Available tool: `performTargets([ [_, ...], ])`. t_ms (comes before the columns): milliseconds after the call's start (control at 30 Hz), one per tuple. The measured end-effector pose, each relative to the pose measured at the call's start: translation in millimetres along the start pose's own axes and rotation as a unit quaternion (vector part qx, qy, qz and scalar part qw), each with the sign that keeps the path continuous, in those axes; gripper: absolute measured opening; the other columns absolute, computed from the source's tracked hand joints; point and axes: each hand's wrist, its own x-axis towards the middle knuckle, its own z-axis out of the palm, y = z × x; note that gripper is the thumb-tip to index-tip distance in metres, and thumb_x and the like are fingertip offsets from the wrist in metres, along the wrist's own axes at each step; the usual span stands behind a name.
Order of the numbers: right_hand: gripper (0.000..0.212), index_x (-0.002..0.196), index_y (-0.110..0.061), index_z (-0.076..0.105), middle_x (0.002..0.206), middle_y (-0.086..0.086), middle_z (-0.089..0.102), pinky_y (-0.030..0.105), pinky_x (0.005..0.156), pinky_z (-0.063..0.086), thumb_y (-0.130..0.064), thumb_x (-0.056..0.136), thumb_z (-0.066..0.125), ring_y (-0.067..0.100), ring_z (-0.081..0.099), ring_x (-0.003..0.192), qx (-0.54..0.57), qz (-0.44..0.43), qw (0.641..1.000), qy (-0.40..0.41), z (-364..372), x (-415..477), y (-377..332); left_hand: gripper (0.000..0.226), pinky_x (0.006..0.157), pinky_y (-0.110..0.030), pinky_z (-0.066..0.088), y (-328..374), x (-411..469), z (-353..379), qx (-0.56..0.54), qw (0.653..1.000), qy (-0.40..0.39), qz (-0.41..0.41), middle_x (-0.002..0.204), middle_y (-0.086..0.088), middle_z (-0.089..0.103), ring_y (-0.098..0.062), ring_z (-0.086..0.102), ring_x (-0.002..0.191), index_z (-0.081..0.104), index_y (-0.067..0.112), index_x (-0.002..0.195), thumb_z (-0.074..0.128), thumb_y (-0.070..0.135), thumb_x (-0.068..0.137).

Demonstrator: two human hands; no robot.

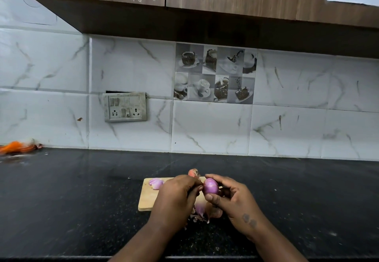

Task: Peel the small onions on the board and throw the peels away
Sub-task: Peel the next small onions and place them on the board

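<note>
A small purple onion [210, 186] is held above the wooden cutting board [148, 198]. My right hand [233, 201] grips it between thumb and fingers. My left hand [176, 197] pinches at the onion's left end with curled fingers. Peeled purple onions [156, 183] lie at the board's far left corner. An unpeeled orange-skinned onion [194, 172] shows just behind my hands. Loose peels and another onion piece [200, 210] lie below my hands at the board's near edge, partly hidden.
The board sits on a black stone counter [82, 190] against a white marble-tile wall. An orange cloth-like thing [17, 146] lies at the far left by the wall. A switch and socket plate [125, 106] is on the wall. Wooden cabinets hang overhead.
</note>
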Motion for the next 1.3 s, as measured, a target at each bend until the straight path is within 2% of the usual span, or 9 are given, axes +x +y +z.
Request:
performTargets([
  [233,0.044,0.117,-0.042,0.074,0.113,-0.010,0.071,0.022,0.089,0.054,-0.020,0.080,0.085,0.010,0.071,0.108,-0.024,-0.010,1.000,-0.007,-3.5,-0.6,1.4,0.009,0.061,-0.032,0.050,0.0,1.6,0.9,0.054,0.997,-0.023,0.039,0.079,0.011,0.068,-0.005,0.057,0.072,0.070,0.021,0.087,0.063,0.026,0.091],
  [433,0.048,0.124,-0.036,0.072,0.120,-0.008,0.071,0.027,0.095,0.056,-0.019,0.081,0.085,0.013,0.070,0.115,-0.012,-0.019,1.000,-0.018,-2.2,-0.6,1.8,0.011,0.062,-0.011,0.033,2.2,3.6,0.0,0.017,1.000,-0.010,-0.009,0.073,0.018,0.056,0.000,0.050,0.069,0.063,0.025,0.080,0.070,0.018,0.085],
  [533,0.049,0.126,-0.030,0.071,0.124,-0.001,0.073,0.038,0.095,0.059,-0.015,0.081,0.084,0.018,0.071,0.113,0.025,-0.005,1.000,-0.003,-1.3,-0.3,2.7,0.014,0.064,-0.017,0.045,1.6,3.2,2.7,-0.057,0.996,-0.002,-0.063,0.076,0.017,0.063,-0.006,0.061,0.075,0.065,0.029,0.083,0.071,0.020,0.091],
  [633,0.049,0.127,-0.029,0.069,0.121,-0.003,0.075,0.037,0.092,0.060,-0.015,0.083,0.083,0.021,0.072,0.110,0.021,0.000,1.000,0.014,-1.3,0.0,2.7,0.008,0.071,-0.026,0.053,0.5,1.4,1.5,-0.091,0.993,-0.009,-0.073,0.085,0.018,0.070,-0.007,0.067,0.084,0.073,0.032,0.092,0.072,0.025,0.094],
  [733,0.050,0.127,-0.028,0.069,0.121,-0.006,0.075,0.036,0.093,0.059,-0.015,0.081,0.083,0.018,0.072,0.109,0.013,-0.001,1.000,0.012,-2.3,-0.4,3.1,0.008,0.074,-0.023,0.055,-0.3,0.4,0.2,-0.074,0.995,-0.013,-0.065,0.090,0.021,0.072,-0.003,0.068,0.088,0.076,0.034,0.098,0.075,0.028,0.091],
  [867,0.052,0.123,-0.029,0.071,0.123,-0.006,0.074,0.032,0.089,0.059,0.002,0.082,0.080,0.018,0.072,0.110,0.015,0.000,1.000,-0.006,-2.2,-1.0,3.9,0.008,0.070,-0.025,0.054,0.5,2.3,1.5,-0.068,0.995,-0.012,-0.077,0.083,0.020,0.071,-0.004,0.067,0.082,0.075,0.032,0.090,0.077,0.024,0.089],
  [1100,0.033,0.103,-0.024,0.075,0.110,0.003,0.076,0.033,0.082,0.061,-0.013,0.073,0.086,0.017,0.073,0.101,0.047,0.000,0.999,0.012,-0.1,0.5,1.6,0.009,0.067,-0.025,0.053,1.5,2.1,-0.2,-0.073,0.992,-0.030,-0.096,0.081,0.016,0.070,-0.005,0.065,0.078,0.074,0.030,0.086,0.075,0.021,0.088],
  [1200,0.034,0.103,-0.021,0.073,0.112,0.007,0.074,0.035,0.081,0.060,-0.010,0.073,0.086,0.023,0.072,0.105,0.071,-0.005,0.997,0.009,-0.5,0.5,2.3,0.014,0.067,-0.032,0.056,5.0,3.3,0.4,-0.145,0.978,-0.042,-0.144,0.078,0.010,0.071,-0.007,0.066,0.074,0.072,0.027,0.082,0.072,0.017,0.092],
  [1300,0.042,0.109,-0.019,0.069,0.115,0.007,0.072,0.033,0.081,0.059,-0.008,0.072,0.086,0.024,0.072,0.105,0.089,0.000,0.996,0.010,-0.1,0.3,2.8,0.012,0.074,-0.041,0.060,5.5,5.6,-0.6,-0.251,0.944,-0.053,-0.207,0.076,0.000,0.073,-0.010,0.068,0.071,0.071,0.019,0.085,0.070,0.013,0.095],
])
